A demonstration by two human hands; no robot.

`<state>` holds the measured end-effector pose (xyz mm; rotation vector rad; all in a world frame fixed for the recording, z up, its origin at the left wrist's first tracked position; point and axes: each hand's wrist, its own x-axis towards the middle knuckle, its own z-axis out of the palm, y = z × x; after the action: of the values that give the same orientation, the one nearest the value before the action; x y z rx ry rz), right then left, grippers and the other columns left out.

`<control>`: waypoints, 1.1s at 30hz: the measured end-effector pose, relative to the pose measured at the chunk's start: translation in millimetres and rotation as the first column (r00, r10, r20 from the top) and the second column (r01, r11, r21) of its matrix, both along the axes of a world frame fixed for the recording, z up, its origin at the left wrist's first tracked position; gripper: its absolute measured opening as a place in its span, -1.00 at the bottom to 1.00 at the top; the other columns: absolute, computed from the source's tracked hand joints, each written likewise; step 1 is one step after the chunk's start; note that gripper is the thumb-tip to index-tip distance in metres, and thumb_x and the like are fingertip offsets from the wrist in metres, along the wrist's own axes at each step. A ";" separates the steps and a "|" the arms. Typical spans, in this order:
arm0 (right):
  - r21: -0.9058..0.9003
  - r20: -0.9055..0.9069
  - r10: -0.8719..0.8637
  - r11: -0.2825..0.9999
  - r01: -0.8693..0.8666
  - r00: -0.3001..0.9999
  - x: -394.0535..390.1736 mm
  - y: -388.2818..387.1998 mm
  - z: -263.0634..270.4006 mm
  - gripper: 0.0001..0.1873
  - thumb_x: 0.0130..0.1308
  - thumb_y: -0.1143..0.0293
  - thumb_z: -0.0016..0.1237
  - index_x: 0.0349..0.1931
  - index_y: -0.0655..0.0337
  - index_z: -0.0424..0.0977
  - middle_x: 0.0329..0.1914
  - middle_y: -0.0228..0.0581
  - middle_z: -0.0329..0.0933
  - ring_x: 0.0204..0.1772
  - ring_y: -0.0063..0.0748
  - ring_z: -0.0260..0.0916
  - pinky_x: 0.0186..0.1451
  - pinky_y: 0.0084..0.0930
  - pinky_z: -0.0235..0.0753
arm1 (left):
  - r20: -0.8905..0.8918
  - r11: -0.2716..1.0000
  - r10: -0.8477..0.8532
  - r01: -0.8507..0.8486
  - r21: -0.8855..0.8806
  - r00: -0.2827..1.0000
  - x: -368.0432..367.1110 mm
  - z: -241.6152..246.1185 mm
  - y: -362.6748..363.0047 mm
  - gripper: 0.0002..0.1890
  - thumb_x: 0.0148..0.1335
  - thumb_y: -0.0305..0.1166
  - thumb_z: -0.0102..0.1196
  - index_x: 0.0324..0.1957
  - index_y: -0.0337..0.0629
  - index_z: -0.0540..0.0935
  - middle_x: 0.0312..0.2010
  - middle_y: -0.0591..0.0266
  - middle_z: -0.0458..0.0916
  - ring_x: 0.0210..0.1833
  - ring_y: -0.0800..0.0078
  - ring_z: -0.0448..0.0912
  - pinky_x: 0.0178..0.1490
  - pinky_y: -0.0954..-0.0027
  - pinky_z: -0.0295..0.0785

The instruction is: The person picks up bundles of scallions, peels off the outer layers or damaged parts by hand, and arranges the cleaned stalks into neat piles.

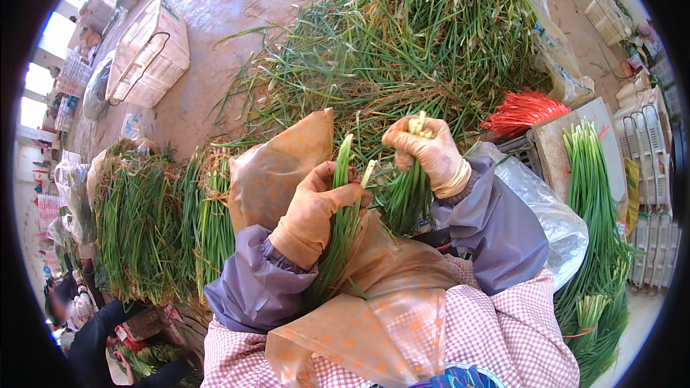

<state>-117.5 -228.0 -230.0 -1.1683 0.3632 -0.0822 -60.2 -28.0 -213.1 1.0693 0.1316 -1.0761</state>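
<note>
My left hand (323, 210), in a dirty rubber glove, grips a bunch of green leafy stalks (340, 215) that look like garlic chives. Their pale cut ends point up and the leaves hang towards my lap. Just right of it, my right hand (426, 153), gloved too, is closed on a second bunch of stalks (407, 194), whose pale ends stick out above the fingers. A spotted translucent plastic apron (399, 264) covers my knees beneath both hands. Beyond them lies a large heap of loose stalks and dry leaves (399, 37).
Stacked chives (140, 226) stand at the left. A white plastic crate (153, 54) rests on the floor beyond. At the right are red ties (523, 113), a board (593, 145), long chive bundles (590, 194) and clear plastic (544, 210). Another person's dark sleeve (97, 334) shows lower left.
</note>
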 end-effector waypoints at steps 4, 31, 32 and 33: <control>-0.047 -0.053 0.208 0.976 -0.210 0.977 -12.0 9.1 4.2 -0.90 0.18 0.43 0.11 -0.37 0.27 0.54 -0.62 -0.47 0.44 -0.63 -0.70 0.27 -0.57 -0.69 0.25 | 0.055 0.992 0.114 -0.111 -0.065 0.992 -2.4 -7.1 -3.0 -0.69 -0.01 -0.70 0.17 -0.20 -0.26 0.45 -0.39 0.23 0.57 -0.42 0.44 0.57 -0.32 0.42 0.52; 0.181 0.061 -0.410 0.901 0.394 0.910 -16.4 -50.8 0.6 -0.84 0.21 0.33 0.09 -0.35 0.25 0.55 -0.55 -0.39 0.48 -0.59 -0.62 0.33 -0.51 -0.68 0.33 | -0.028 0.994 0.103 -0.102 0.028 0.994 0.1 26.9 -17.1 -0.81 0.15 -0.44 0.16 -0.18 -0.17 0.54 -0.36 0.31 0.56 -0.49 0.57 0.44 -0.46 0.58 0.33; 0.064 0.098 -0.474 0.881 0.469 0.875 -22.0 -73.5 -1.4 -0.84 0.20 0.33 0.09 -0.37 0.24 0.54 -0.55 -0.38 0.49 -0.57 -0.60 0.36 -0.50 -0.67 0.36 | -0.053 0.991 0.132 -0.132 0.006 0.990 -0.7 31.3 -19.5 -0.83 0.23 -0.39 0.03 -0.15 -0.19 0.50 -0.34 0.21 0.57 -0.53 0.54 0.40 -0.52 0.60 0.27; -0.050 0.141 -0.526 0.842 0.537 0.839 -21.0 -84.2 0.4 -0.84 0.20 0.32 0.10 -0.38 0.23 0.54 -0.54 -0.36 0.50 -0.55 -0.59 0.39 -0.49 -0.67 0.39 | -0.062 0.992 0.127 -0.127 0.002 0.990 0.4 29.7 -18.7 -0.83 0.23 -0.40 0.01 -0.14 -0.19 0.48 -0.33 0.18 0.57 -0.54 0.54 0.40 -0.53 0.60 0.27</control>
<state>-138.5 -312.2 -229.6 -1.1137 0.5748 -0.6639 -59.8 -46.7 -183.4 1.0126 0.2458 -0.9944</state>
